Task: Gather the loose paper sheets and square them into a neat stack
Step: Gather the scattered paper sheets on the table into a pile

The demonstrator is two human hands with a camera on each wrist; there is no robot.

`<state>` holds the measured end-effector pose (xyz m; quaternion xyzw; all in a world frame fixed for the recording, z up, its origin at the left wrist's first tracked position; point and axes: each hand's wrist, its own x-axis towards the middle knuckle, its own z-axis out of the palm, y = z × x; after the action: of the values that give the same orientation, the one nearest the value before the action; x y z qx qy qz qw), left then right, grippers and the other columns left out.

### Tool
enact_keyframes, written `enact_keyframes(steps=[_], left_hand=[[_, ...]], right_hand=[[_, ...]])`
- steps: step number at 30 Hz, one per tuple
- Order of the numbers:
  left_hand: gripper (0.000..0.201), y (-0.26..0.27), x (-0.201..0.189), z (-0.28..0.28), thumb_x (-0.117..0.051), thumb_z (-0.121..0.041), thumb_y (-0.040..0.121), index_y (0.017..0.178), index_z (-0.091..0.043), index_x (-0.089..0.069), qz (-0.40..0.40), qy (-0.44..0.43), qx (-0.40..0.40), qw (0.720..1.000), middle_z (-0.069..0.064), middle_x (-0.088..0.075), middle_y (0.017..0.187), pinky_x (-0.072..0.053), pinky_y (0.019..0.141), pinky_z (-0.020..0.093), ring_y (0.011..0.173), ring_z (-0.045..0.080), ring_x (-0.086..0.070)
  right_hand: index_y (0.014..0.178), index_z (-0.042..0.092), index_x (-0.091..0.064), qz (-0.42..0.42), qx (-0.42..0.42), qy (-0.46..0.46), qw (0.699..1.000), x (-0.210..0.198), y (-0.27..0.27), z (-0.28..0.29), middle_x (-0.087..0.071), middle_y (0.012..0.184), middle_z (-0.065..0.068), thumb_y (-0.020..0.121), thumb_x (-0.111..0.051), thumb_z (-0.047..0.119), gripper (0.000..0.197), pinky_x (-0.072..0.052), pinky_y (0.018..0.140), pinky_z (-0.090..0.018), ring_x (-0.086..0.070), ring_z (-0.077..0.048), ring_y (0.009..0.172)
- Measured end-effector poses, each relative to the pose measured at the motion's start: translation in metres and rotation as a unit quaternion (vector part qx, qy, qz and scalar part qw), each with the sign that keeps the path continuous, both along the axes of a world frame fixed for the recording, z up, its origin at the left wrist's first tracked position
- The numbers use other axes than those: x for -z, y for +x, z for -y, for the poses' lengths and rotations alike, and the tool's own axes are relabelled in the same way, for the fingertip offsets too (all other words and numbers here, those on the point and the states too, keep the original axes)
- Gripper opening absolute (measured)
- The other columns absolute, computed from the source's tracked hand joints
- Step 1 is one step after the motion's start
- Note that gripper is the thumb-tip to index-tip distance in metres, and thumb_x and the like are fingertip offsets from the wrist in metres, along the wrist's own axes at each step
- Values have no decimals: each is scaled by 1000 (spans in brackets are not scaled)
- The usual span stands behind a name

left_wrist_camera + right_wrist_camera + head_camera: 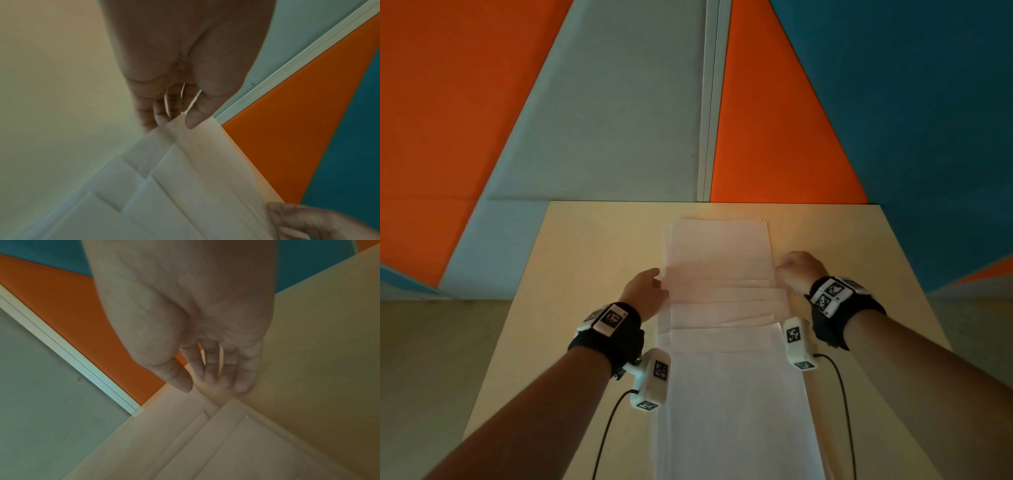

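Several white paper sheets [719, 260] lie fanned in a long overlapping row down the middle of the pale wooden table [592, 246]. My left hand [654, 284] is at the row's left edge. In the left wrist view its thumb lies on top and its fingers underneath, so my left hand [174, 121] pinches the raised edge of the sheets [185, 186]. My right hand [787, 270] is at the right edge. There my right hand [207, 386] has nearly straight fingers touching the table [318, 353] beside the sheets [226, 443], with the thumb over their edge.
Orange, grey and blue wall panels [619, 102] rise just behind the table's far edge. Bare tabletop runs along both sides of the paper row. Cables [606, 428] trail from both wrist cameras toward me.
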<state>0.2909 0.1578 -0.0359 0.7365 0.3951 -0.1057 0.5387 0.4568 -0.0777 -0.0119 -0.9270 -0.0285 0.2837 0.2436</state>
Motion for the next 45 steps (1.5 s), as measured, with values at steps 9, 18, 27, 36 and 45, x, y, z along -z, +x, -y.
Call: enact_keyframes(steps=[9,18,27,36,45], left_hand=[[61,-11,-11,14,-60,-11,83,142,-14,-45,-20,50,45,998,13,-53,140,-43,108,40,127,32,-52],[98,-85,-16,94,-63,-65,72,151,-46,-8,25,285,493,822,-6,19,162,11,116,50,148,22,21],[128,-117,12,123,-70,-76,53,146,-52,15,-5,312,601,736,-10,41,149,24,108,62,140,27,38],[127,-123,-3,139,-72,-71,57,148,-47,14,18,305,651,695,-5,41,151,37,97,56,133,24,46],[121,-116,-6,128,-77,-55,63,149,-48,8,18,322,632,705,-3,35,156,25,106,61,143,25,33]], right_hand=[[95,8,-68,-2,-12,-19,1000,2,-25,9,-70,99,-11,81,-58,14,18,-53,72,-31,-65,-31,91],[151,37,-27,71,-299,-23,951,8,-39,15,-10,164,6,80,-69,44,83,-18,118,-45,-9,-25,149],[146,54,-23,78,-353,-128,923,18,-50,8,-4,165,6,81,-54,61,72,-13,116,-49,-3,-26,150],[154,39,-12,94,-352,-123,923,18,-27,-24,8,166,7,86,-49,60,80,-10,118,-50,6,-24,152],[140,41,-40,140,-364,-136,911,11,-19,-31,-32,153,5,84,-46,67,62,-23,106,-48,-27,-26,140]])
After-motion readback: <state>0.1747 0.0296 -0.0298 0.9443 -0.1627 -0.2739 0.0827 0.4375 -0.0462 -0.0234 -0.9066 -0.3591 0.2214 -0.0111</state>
